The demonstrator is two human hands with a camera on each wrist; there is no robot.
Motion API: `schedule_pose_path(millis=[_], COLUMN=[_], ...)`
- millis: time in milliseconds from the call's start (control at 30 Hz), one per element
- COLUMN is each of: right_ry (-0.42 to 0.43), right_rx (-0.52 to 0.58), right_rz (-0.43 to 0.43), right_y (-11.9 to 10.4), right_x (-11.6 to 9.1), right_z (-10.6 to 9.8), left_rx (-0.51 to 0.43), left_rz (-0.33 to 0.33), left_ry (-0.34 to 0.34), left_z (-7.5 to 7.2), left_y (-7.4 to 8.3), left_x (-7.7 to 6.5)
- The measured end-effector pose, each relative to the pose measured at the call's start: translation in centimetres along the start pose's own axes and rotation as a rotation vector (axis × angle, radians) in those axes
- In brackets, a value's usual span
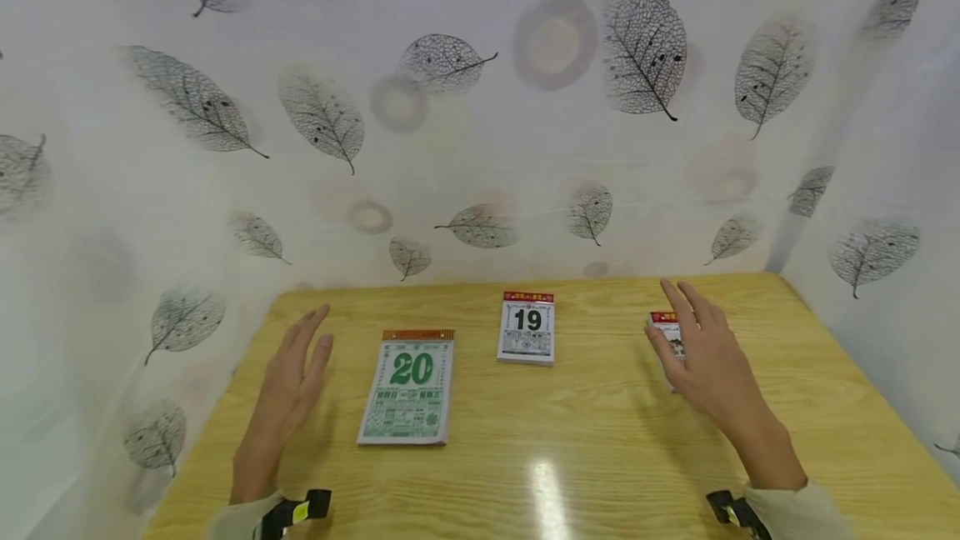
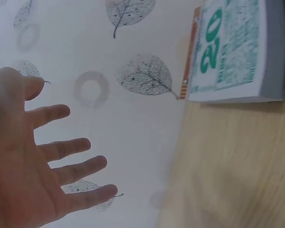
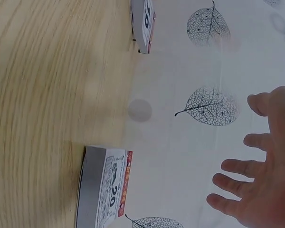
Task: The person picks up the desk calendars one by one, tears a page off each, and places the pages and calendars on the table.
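Green-printed calendar point(image 1: 407, 394) | long axis front-to-back | header point(image 1: 417, 335) toward backdrop point(image 1: 480, 165) | left hand point(image 1: 290, 382) beside

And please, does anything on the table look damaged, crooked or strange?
I see no damage. One small oddity: the middle calendar shows 19, while the green calendar and right calendar both show 20.

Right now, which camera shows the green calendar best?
The head view: the green calendar lies there whole, with nothing in front. The left wrist view shows it sideways, cut off by the picture's top edge; the right wrist view doesn't show it.
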State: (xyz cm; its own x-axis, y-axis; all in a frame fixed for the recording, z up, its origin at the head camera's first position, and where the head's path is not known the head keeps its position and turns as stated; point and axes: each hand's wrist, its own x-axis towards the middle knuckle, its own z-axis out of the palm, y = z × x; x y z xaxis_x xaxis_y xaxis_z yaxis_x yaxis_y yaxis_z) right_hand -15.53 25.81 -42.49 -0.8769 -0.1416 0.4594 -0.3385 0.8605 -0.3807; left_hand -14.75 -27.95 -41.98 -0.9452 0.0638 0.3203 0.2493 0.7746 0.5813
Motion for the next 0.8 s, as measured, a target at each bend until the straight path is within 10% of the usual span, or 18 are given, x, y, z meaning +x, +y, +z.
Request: schedule_pose_path(millis=[800], right_ry=[0.015], right_rx=[0.247], right_rz=[0.000], right_y=[-5.3], right_x=[1.6], right_z=[4.6], left_rx=[-0.333], left_rz=[-0.013], left_ry=[-0.038], left_z=[3.3], left_y=[-0.8], left_x=[-0.3])
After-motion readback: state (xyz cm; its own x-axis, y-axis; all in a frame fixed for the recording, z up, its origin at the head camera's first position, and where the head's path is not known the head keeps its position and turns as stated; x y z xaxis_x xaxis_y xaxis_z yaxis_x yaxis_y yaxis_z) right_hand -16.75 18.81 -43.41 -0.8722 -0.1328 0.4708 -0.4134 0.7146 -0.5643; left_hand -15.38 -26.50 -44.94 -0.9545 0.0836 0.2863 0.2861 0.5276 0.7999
